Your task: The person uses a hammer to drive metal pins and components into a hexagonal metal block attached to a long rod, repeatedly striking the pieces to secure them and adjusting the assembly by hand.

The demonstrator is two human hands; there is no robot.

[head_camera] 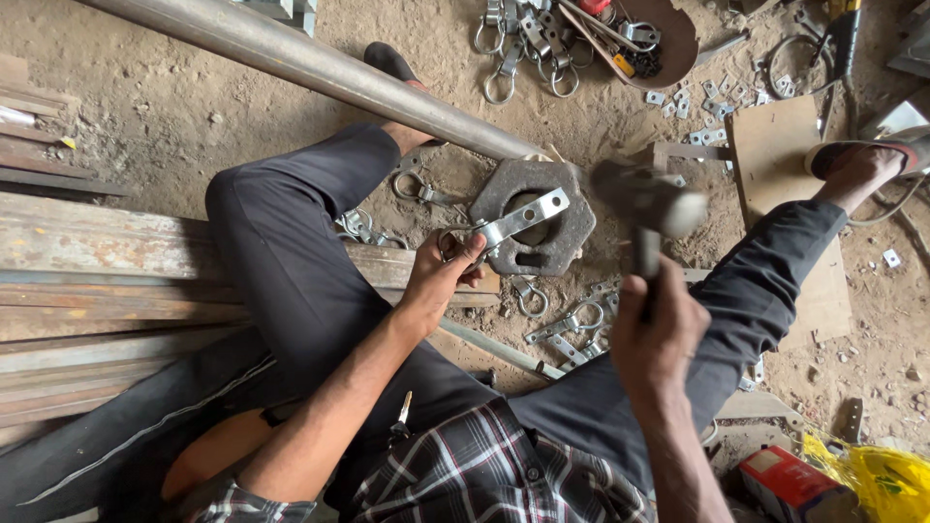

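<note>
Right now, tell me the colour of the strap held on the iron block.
Shiny silver-grey metal strap, pinched by the left hand; head view shows it best.

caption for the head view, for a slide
Left hand holds a metal strap on a hexagonal steel block while right hand raises a hammer.

silver bracket (523,220); grey hexagonal block (542,228), plaid shirt (484,475), yellow bag (886,479)

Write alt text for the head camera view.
Seated on a dirt floor, a person's left hand holds a flat slotted metal bracket on a hexagonal iron block while the right hand raises a blurred steel hammer. Similar metal clamps lie scattered around.
</note>
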